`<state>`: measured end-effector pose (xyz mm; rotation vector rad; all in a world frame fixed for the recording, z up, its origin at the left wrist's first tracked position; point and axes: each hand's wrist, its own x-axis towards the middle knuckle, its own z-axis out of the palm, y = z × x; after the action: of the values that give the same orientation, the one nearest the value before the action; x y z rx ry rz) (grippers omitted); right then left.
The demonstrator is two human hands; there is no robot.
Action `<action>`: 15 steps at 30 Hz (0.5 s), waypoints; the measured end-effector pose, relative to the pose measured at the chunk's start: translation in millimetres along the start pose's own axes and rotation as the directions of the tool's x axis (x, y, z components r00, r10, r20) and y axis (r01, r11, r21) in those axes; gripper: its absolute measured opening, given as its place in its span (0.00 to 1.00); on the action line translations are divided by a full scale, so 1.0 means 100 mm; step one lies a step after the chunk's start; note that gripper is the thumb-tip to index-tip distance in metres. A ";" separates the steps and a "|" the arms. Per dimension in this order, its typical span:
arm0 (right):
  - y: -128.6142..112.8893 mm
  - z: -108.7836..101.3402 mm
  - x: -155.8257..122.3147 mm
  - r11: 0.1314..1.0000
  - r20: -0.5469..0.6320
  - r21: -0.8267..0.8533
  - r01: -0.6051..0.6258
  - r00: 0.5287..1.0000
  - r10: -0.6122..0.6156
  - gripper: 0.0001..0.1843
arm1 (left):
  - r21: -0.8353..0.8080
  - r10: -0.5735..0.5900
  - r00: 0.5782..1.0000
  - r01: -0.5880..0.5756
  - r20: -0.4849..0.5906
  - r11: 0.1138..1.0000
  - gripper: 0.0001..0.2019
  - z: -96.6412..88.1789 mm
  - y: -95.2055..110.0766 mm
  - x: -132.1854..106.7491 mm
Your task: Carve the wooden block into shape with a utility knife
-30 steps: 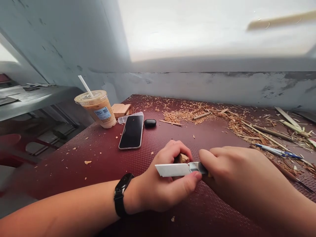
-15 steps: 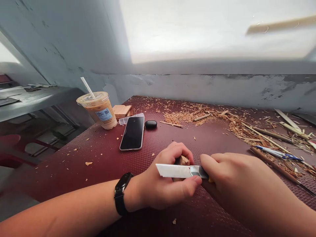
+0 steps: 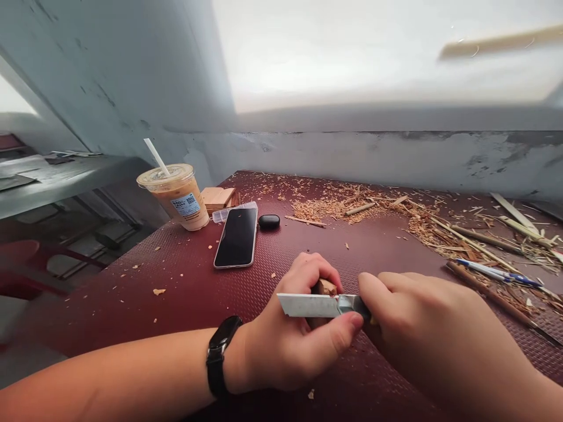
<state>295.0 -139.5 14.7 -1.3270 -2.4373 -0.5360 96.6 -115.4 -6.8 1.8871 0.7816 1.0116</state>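
My left hand (image 3: 299, 328) is closed around a small piece of wood (image 3: 326, 287), its pale cut end showing between finger and thumb. My right hand (image 3: 417, 316) grips a utility knife (image 3: 308, 305) with its wide blade out and pointing left. The blade lies across the front of the wood, over my left palm. My left thumb rests near the base of the blade. Most of the knife's handle is hidden inside my right fist, and much of the wood is covered by the blade and fingers.
On the dark red table (image 3: 176, 293) stand an iced drink cup (image 3: 182, 196), a phone (image 3: 236, 237), a black earbud case (image 3: 269, 221) and wooden blocks (image 3: 217, 197). Wood shavings (image 3: 334, 208) lie along the back; a pen (image 3: 497, 272), sticks and strips lie at right.
Both hands stay nearly in place. The blade and the wood have tilted slightly, and my left wrist has dropped a little.
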 end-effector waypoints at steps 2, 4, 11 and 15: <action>-0.07 0.01 -0.04 0.999 -0.027 -0.031 -0.016 1.000 0.015 0.12 | -0.011 -0.009 1.000 0.009 -0.019 1.000 0.11 -0.01 0.01 0.00; -0.13 0.01 -0.08 0.995 -0.048 -0.086 -0.046 0.998 0.042 0.12 | -0.012 -0.008 1.000 0.008 -0.030 1.000 0.12 -0.01 0.01 0.00; -0.19 0.00 -0.11 0.984 -0.016 -0.153 -0.085 0.996 0.084 0.13 | -0.020 -0.012 1.000 0.012 -0.011 1.000 0.12 -0.05 -0.02 0.01; -0.11 0.02 -0.06 0.999 -0.069 -0.049 0.020 0.997 -0.024 0.09 | -0.037 -0.012 0.992 0.017 0.129 0.999 0.11 -0.15 0.02 0.03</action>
<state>288.4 -148.5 8.6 -1.2796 -2.3994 -0.6393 85.7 -108.5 0.7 1.8908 0.6951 0.8805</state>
